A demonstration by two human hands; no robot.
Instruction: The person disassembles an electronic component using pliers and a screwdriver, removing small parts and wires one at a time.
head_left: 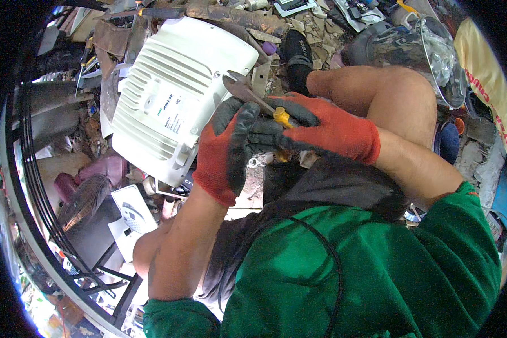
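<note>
A metal tool with a broad curved head, like a wrench (243, 90), slants across the space between my hands. My right hand (335, 128), in a red glove with black fingers, is closed round its lower end. A small yellow piece (282, 117) shows at the right fingertips; I cannot tell whether it belongs to the tool. My left hand (224, 147), gloved the same way, has its fingers curled against the right hand, below the tool's head. What they grip is hidden. Left of them lies a large white ribbed housing (166, 84) with a label, its right edge close to the tool's head.
A clear bucket (428, 62) with plastic inside stands at the upper right, beside a yellow bag (484, 79). Black metal bars (31, 163) run along the left. Scrap and broken pieces (318, 42) litter the ground. A screwdriver (85, 50) lies at the upper left.
</note>
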